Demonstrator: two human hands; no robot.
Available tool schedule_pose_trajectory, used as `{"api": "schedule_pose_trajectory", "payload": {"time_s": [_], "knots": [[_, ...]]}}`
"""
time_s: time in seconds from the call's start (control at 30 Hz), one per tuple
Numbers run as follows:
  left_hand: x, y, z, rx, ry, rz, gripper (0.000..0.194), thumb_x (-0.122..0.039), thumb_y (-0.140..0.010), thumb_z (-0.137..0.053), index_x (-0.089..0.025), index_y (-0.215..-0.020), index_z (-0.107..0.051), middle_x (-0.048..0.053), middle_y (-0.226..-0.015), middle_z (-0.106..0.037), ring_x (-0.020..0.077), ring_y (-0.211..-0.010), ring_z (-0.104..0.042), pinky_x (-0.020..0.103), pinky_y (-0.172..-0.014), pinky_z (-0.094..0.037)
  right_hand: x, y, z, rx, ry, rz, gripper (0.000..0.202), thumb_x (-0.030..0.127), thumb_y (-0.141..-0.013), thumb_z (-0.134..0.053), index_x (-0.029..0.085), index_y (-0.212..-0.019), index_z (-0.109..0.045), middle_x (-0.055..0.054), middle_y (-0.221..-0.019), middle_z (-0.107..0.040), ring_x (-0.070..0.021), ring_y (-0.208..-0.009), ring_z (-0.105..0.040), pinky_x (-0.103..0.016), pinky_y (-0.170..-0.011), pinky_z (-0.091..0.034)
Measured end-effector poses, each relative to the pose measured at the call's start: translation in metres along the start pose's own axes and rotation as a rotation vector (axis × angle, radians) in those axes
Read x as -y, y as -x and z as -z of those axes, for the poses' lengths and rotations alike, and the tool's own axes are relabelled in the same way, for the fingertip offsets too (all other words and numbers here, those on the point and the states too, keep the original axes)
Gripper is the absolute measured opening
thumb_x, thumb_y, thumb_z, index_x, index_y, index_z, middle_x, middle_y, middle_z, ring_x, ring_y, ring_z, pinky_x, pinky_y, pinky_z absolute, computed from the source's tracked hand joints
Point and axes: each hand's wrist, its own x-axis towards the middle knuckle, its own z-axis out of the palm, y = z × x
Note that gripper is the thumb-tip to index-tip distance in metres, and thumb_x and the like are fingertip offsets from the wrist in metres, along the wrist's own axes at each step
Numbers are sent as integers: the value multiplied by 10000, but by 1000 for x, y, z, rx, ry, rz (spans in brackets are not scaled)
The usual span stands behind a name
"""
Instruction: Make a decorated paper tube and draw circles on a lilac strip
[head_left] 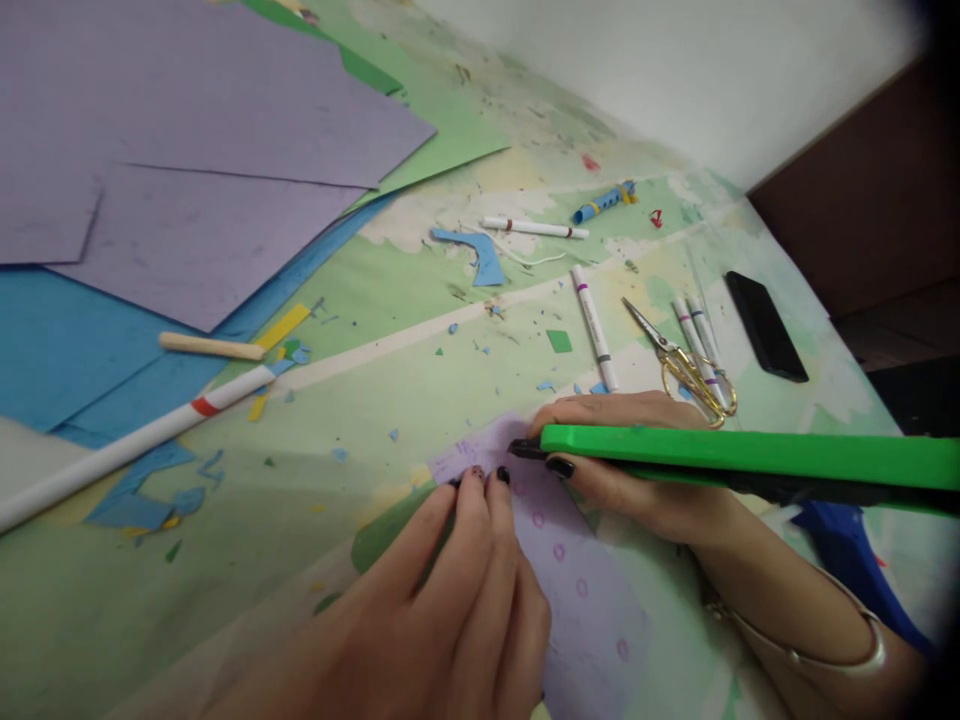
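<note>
A purple paper piece (pixel 592 610) with small pink circles drawn in a row lies in front of me. My left hand (pixel 465 590) presses its bunched fingertips down on the paper's upper part; its thumb is hidden. Just to the right, my right hand (pixel 630 450) grips a long green tool with a black tip (pixel 735 455). That tip is at the paper, close to my left fingertips. The tool's exact kind cannot be made out, and it runs out of view on the right. Green paper (pixel 390 530) shows beside my left hand.
Purple sheets (pixel 225 90) and blue sheets (pixel 67 340) are stacked at the left, near a white stick (pixel 135 445). Gold-handled scissors (pixel 675 360), markers (pixel 596 330), a phone (pixel 765 325) and a blue paper tube (pixel 604 202) lie beyond. Scraps dot the tablecloth.
</note>
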Motion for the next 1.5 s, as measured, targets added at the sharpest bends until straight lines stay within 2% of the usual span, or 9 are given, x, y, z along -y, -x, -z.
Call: {"api": "schedule_pose_trajectory", "payload": {"time_s": [0.2,0.4,0.57,0.77,0.87,1.0,1.2,1.33,1.5], "knots": [[0,2,-2,-16,47,-2,357,-385,-825,-516,-57,-936,-603,164,-967,-672,315,-967,-601,421,-851,-454,0,1,-1,9,-40,2,127,238,-837,-518,212,-784,-630,26,-668,-635,-111,-606,-584,-214,-548,-416],[2,1,0,-12,59,-5,329,-387,-813,-535,-80,-913,-600,150,-966,-671,298,-956,-607,401,-849,-464,0,0,-1,4,-22,33,114,237,-833,-515,215,-822,-627,23,-696,-652,-116,-632,-594,-216,-572,-420],[0,0,-1,-9,72,2,337,-380,-810,-543,-69,-930,-588,166,-987,-663,316,-965,-603,417,-856,-455,1,-1,-3,-12,-1,23,133,236,-834,-496,212,-801,-622,29,-647,-625,-104,-574,-563,-214,-530,-398],[0,4,0,4,56,-1,375,-375,-799,-558,-46,-976,-586,170,-1001,-654,323,-977,-595,421,-878,-447,2,0,-9,-82,221,47,123,161,-753,-524,213,-711,-627,11,-661,-669,-126,-571,-600,-236,-502,-392],[0,6,0,9,61,-22,436,-383,-802,-551,-14,-1032,-577,195,-1053,-632,341,-1016,-576,434,-898,-436,5,2,-13,-160,134,39,148,123,-700,-556,221,-764,-646,13,-718,-701,-128,-599,-631,-221,-538,-451],[-1,8,-2,7,62,-17,391,-317,-782,-563,-18,-1034,-573,192,-1063,-626,348,-1039,-566,442,-914,-433,10,2,-15,-228,-5,29,316,68,-674,-526,220,-919,-655,15,-740,-715,-119,-591,-641,-210,-589,-505],[-4,8,-2,3,87,58,357,-350,-779,-581,-73,-1005,-585,186,-1100,-623,362,-1073,-565,472,-903,-472,11,-1,-14,-197,-37,108,232,67,-707,-540,206,-838,-672,9,-742,-719,-108,-631,-656,-189,-624,-515],[-6,6,-1,-10,75,117,453,-405,-771,-611,-30,-1023,-587,254,-1126,-605,411,-1113,-542,495,-909,-491,11,-3,-13,-204,-44,118,156,97,-723,-578,187,-817,-664,-1,-737,-720,-107,-643,-666,-180,-618,-511],[-3,6,-1,-17,66,80,475,-428,-782,-602,-9,-1006,-595,273,-1062,-638,417,-1053,-583,490,-865,-536,11,-4,-14,-208,-89,64,193,88,-703,-521,197,-804,-644,2,-727,-711,-112,-633,-659,-197,-608,-511]]}}
